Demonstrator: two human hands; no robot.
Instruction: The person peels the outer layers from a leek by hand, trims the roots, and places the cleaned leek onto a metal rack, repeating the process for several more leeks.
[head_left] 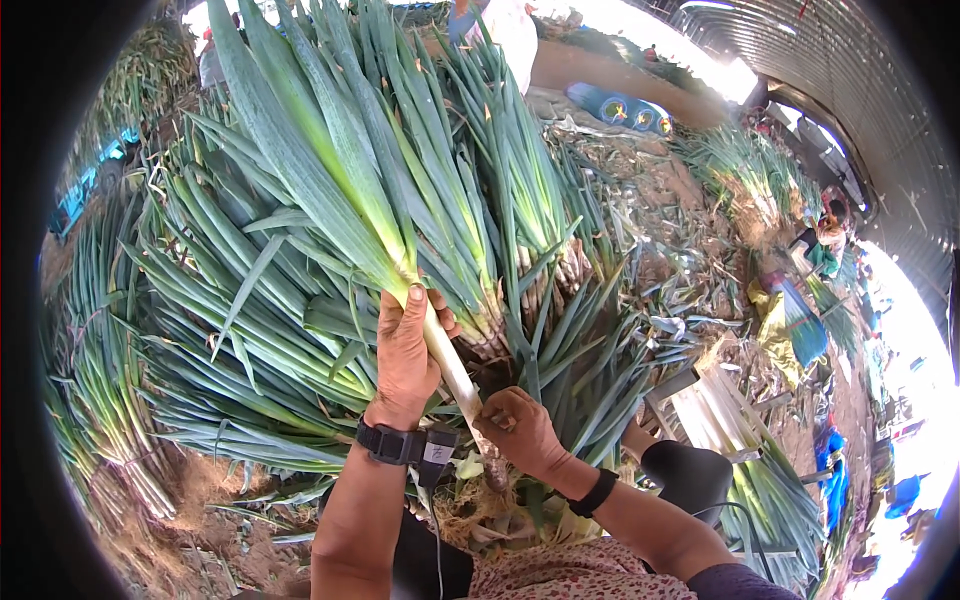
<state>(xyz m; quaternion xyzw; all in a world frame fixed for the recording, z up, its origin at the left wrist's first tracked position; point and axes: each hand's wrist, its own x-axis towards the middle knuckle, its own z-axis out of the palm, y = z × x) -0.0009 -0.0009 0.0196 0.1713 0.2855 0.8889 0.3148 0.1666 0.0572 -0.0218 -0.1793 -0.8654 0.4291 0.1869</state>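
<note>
A long leek (450,367) with broad green leaves slants across the middle, its leaves up to the left and its pale stalk running down toward my lap. Around the upper stalk, just below the leaves, my left hand (405,350) is closed. My right hand (522,432) is beside the lower stalk, fingers curled into a pinch against it; whatever lies between those fingertips is too small to make out. The brownish root end (495,470) shows below my right hand. Behind the held leek are heaped leeks (240,300) and upright bunches (540,200).
At right, a wooden frame (675,388) holds white-stalked leeks (715,415). Peelings (650,240) litter the ground. More bundles lie at far left (120,430) and back right (755,185). A blue roll (620,108) lies at the back. Another person (832,225) is at far right.
</note>
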